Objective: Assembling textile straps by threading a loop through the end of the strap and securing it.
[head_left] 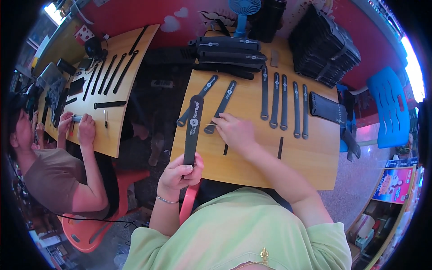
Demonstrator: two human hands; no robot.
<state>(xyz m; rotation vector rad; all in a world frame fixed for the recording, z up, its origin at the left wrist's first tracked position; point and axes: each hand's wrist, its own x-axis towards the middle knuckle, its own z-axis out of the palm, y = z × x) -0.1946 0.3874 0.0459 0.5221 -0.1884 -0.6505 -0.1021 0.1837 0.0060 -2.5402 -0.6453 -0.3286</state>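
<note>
My left hand (181,173) is closed round the lower end of a black strap (192,139), which stands up from the fist with its wide rounded end on top and white print along it. Over the table, my right hand (236,132) pinches a thin pale stick (210,124). The stick's tip lies over another black strap (223,104), beside the fingertips. Left of that one, a further strap (208,90) lies slanted, partly hidden behind the held strap. Several more straps (284,101) lie in a row to the right, each with a loop at its near end.
Bundled straps (229,55) are piled at the wooden table's (310,166) back, below a blue fan (243,18). A tall black stack (324,47) stands back right, with a flat black bundle (327,108) nearer. A co-worker (58,175) sits at another table (119,121) on the left.
</note>
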